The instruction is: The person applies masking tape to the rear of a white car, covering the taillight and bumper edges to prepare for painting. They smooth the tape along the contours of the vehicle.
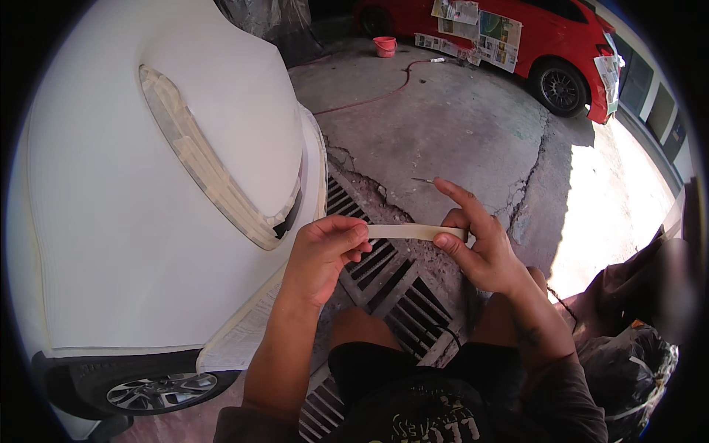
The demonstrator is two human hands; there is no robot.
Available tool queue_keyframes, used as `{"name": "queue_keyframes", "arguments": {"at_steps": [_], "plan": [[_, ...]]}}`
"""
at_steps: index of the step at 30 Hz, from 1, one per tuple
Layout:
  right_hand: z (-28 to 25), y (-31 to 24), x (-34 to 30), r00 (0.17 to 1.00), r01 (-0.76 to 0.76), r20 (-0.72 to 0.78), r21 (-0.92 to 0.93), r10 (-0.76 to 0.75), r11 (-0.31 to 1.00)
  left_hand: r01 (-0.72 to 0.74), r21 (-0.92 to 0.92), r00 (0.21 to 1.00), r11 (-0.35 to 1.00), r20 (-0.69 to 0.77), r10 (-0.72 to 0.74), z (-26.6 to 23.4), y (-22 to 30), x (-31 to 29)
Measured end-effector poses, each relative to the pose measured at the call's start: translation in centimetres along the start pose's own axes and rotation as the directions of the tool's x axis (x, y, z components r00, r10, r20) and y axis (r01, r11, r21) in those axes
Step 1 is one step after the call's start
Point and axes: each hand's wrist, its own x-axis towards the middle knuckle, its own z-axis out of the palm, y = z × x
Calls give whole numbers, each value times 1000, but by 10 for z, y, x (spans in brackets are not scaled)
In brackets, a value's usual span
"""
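Observation:
A pale cream strip of masking tape (405,232) is stretched level between my two hands. My left hand (325,251) pinches its left end between thumb and fingers. At the other end, my right hand (484,247) grips the tape with thumb and curled fingers, its index finger pointing out. Close to that fingertip shows a thin, dark, pointed sliver (422,180); I cannot tell whether it is held. To the left stands a white car body (96,207), with a long lamp-shaped area covered in masking tape strips (196,159).
Metal drain grates (425,310) run below my hands, beside cracked concrete (458,125). Paper masking (247,332) hangs above the white car's wheel (162,391). Farther off are a red bucket (385,47), a hose (369,101) and a red car (550,40). Black plastic bags (628,369) lie right.

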Motion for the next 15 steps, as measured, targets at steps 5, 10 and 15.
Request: {"name": "queue_keyframes", "arguments": {"at_steps": [5,10,15], "plan": [[5,34,26,985,21,172,-115,0,993,52,-7,982,999,-180,-53,-5,-25,-17],[26,41,50,927,33,370,-228,55,973,49,-171,921,984,-374,-111,-26,-81,-32],[59,53,63,962,94,267,-134,-55,987,35,-260,904,965,-403,-141,-34,-83,-46]]}}
